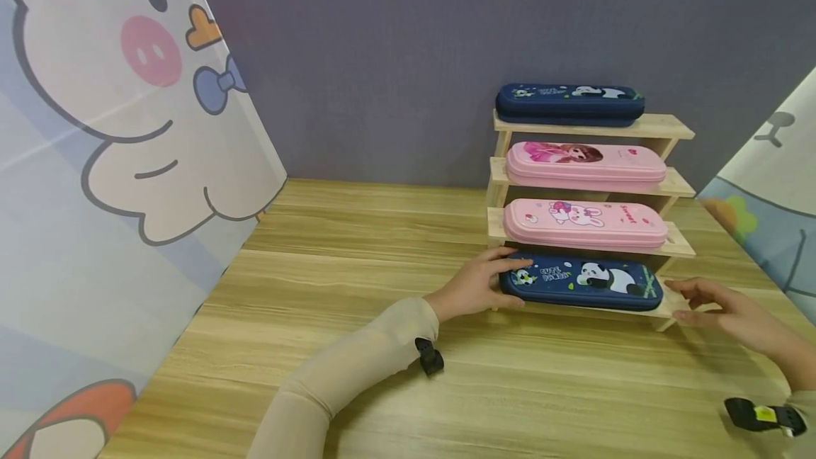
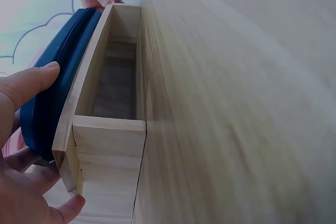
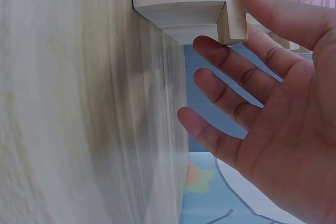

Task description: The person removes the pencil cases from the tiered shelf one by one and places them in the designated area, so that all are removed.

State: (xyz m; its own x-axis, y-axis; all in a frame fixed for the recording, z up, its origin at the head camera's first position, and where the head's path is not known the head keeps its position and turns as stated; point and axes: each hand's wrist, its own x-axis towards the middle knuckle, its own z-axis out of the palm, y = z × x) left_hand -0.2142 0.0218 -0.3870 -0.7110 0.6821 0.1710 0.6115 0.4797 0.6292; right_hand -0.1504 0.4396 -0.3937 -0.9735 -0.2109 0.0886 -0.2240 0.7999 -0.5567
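A navy pencil case [image 1: 583, 282] with a panda print lies on the lowest step of a tiered wooden rack [image 1: 676, 243]. My left hand [image 1: 474, 285] holds the case's left end, the thumb along its front side. In the left wrist view, other fingers of that hand [image 2: 21, 182] reach round the end of the case and the step board. At the rack's right end, my right hand [image 1: 727, 310] pinches the end of the lowest step between thumb and forefinger. The right wrist view shows its other fingers [image 3: 215, 90] spread and touching nothing.
Higher steps carry a pink rabbit pencil case [image 1: 586, 224], a pink doll-print pencil case [image 1: 586, 165] and another navy panda case [image 1: 570, 103] on top. The rack stands on a wood-grain table [image 1: 357, 246] before a grey wall [image 1: 357, 62]. Cartoon-print cloths [image 1: 146, 161] hang at both sides.
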